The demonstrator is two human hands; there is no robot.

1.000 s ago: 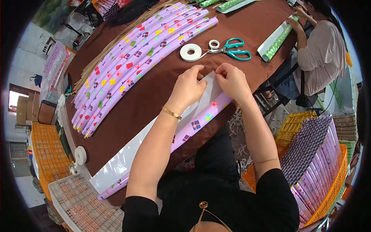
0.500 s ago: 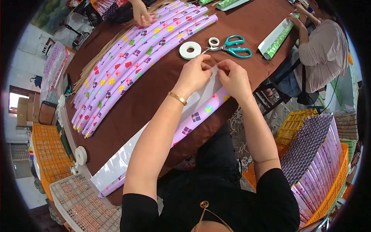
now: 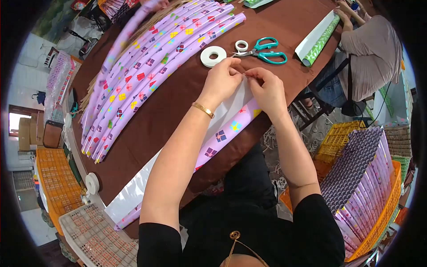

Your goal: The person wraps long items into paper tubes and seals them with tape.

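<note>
My left hand (image 3: 222, 80) and my right hand (image 3: 267, 89) meet at the far end of a partly rolled sheet of purple gift-print paper (image 3: 222, 135), its white inner side facing up. Thumbs and fingers of both hands are pinched together at the paper's edge; whatever small thing lies between the fingertips is too small to tell. Just beyond my hands lie a large white tape roll (image 3: 206, 56), a small white roll (image 3: 241, 46) and teal-handled scissors (image 3: 272, 57). A pile of rolled purple paper (image 3: 147, 73) rests at the left on the brown tablecloth (image 3: 147, 147).
A person (image 3: 373, 49) at the right handles a green roll (image 3: 321, 43). Another person's hand (image 3: 156, 4) is at the top left. An orange crate (image 3: 387, 204) of purple rolls stands at lower right, and a white tape roll (image 3: 92, 183) lies at the table's left edge.
At the top left, the other person's hand has moved back and a blurred purple roll now shows along the pile's far side. My hands stay pinched at the paper, with the view slightly shifted.
</note>
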